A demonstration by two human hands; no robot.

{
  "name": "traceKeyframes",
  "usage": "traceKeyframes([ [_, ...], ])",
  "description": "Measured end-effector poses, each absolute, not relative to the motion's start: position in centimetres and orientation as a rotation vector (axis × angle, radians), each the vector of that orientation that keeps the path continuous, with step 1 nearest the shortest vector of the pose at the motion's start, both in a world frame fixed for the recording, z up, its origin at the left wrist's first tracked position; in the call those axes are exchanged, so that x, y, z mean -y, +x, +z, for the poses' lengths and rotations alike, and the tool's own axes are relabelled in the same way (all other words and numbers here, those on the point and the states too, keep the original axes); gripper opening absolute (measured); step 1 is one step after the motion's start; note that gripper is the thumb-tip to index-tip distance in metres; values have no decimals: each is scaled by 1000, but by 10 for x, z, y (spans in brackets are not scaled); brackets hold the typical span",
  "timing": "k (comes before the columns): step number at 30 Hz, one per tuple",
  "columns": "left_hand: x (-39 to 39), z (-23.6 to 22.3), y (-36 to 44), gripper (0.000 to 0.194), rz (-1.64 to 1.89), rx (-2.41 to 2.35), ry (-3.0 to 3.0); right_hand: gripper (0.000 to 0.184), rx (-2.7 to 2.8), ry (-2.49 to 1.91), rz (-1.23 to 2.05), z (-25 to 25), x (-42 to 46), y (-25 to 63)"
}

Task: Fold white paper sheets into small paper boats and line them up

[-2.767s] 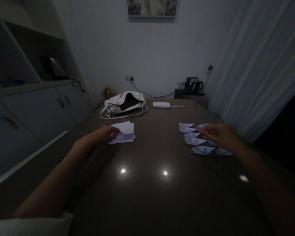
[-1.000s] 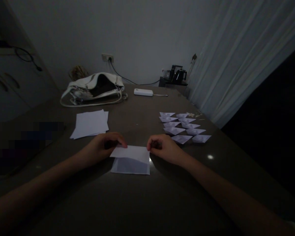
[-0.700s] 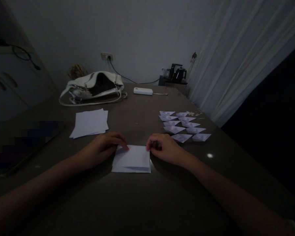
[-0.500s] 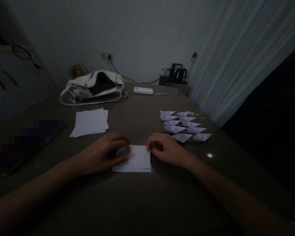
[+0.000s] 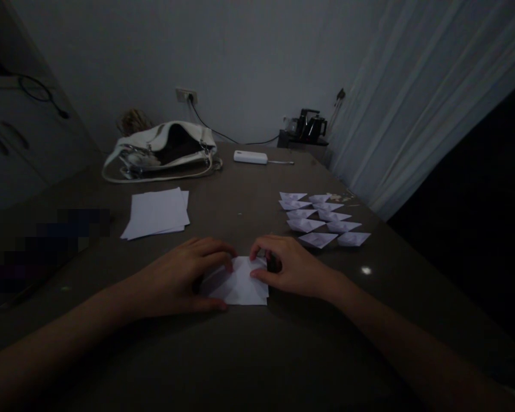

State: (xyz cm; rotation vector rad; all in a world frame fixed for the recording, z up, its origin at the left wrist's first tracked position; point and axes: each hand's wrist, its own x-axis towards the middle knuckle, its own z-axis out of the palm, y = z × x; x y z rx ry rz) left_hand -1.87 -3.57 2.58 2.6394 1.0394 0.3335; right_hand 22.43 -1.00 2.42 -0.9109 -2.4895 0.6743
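Note:
A folded white sheet of paper (image 5: 240, 284) lies on the dark table (image 5: 249, 355) right in front of me. My left hand (image 5: 184, 277) lies over its left part with fingers spread flat, pressing it down. My right hand (image 5: 287, 266) pinches the sheet's upper right corner between thumb and forefinger. A stack of plain white sheets (image 5: 157, 213) rests further back on the left. Several small folded paper pieces (image 5: 321, 217) lie in rows on the right.
A white handbag (image 5: 163, 151) lies open at the table's far side, with a white power bank (image 5: 250, 157) and cable beside it. A kettle set (image 5: 309, 126) stands on a low stand by the wall. White curtains (image 5: 412, 103) hang on the right.
Both hands left the stack and the folded pieces and brought one sheet to the middle. The sheet has been folded over. My left hand slid across it, and my right fingers took its corner.

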Motion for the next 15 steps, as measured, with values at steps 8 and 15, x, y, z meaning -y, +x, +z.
traceKeyframes([
  [8, 38, 27, -17, 45, 355, -1007, 2719, 19, 2490, -904, 707, 27, 11, 224],
  [15, 40, 29, -16, 41, 363, -981, 2759, 20, 2499, -879, 703, 24, 10, 225],
])
